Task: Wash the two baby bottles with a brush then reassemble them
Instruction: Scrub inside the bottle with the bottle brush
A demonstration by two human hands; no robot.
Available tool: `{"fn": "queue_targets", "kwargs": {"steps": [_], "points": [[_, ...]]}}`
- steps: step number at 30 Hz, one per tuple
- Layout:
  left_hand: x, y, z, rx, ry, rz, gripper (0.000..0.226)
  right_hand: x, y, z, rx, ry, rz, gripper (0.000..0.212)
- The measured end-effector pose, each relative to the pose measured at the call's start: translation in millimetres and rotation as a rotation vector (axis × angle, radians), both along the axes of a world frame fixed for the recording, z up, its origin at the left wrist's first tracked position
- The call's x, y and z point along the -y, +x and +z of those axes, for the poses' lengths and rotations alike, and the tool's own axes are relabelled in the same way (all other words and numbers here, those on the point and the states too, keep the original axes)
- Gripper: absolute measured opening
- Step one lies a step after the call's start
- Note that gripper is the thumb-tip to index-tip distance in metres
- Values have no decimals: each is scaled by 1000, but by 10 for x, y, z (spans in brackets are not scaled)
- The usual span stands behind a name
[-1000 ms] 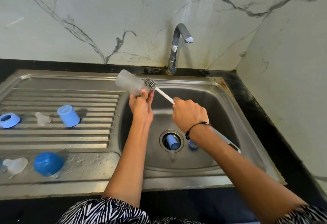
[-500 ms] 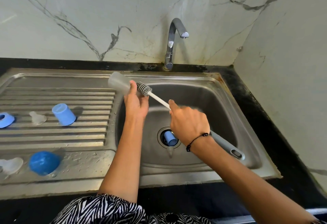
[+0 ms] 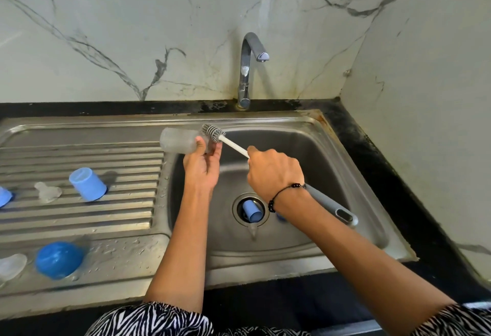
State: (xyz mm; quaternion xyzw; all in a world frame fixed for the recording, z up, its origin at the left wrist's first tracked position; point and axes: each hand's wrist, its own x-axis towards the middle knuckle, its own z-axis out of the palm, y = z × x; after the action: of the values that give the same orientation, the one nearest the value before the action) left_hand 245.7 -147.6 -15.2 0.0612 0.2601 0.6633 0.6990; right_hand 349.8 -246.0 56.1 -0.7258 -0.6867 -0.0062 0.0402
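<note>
Holding the clear bottle on its side over the left edge of the sink, your left hand has thumb and fingers curled round its open end, with the closed base pointing out over the ribbed drainboard. Your right hand is wrapped tight round the brush, fingers closed on the white stem while the grey handle sticks out past your wrist toward the basin's right wall. That bristle head sits right at the mouth of the bottle, just outside it, touching or nearly touching the rim; I can't tell which. Down in the drain, a small blue cap lies tipped in the strainer, and a clear teat rests just in front of it on the basin floor. Over on the drainboard, a blue cup stands upside down beside another clear teat, and nearer you a round blue dome lid sits among water drops. The tap is off, spout aimed over the basin.
</note>
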Motion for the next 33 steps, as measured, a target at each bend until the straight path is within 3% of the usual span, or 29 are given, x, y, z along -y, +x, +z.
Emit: {"fn": "queue_targets", "kwargs": {"steps": [5,11,20,26,33], "points": [[-40,-41,-40,-19,-108,-13,13,141,-83,-75,-8,-27,35,28],[-32,-15,62,51,-45,-42,9,-88,30,-92,-65,11,-7,21],[-45,-83,113,226,-38,-47,28,91,99,-243,-109,28,61,26],[-19,-67,38,-57,45,-161,19,-18,153,-151,-47,-30,112,22],[39,-8,-34,-118,7,-234,18,-132,202,-70,-55,-104,125,23]]}}
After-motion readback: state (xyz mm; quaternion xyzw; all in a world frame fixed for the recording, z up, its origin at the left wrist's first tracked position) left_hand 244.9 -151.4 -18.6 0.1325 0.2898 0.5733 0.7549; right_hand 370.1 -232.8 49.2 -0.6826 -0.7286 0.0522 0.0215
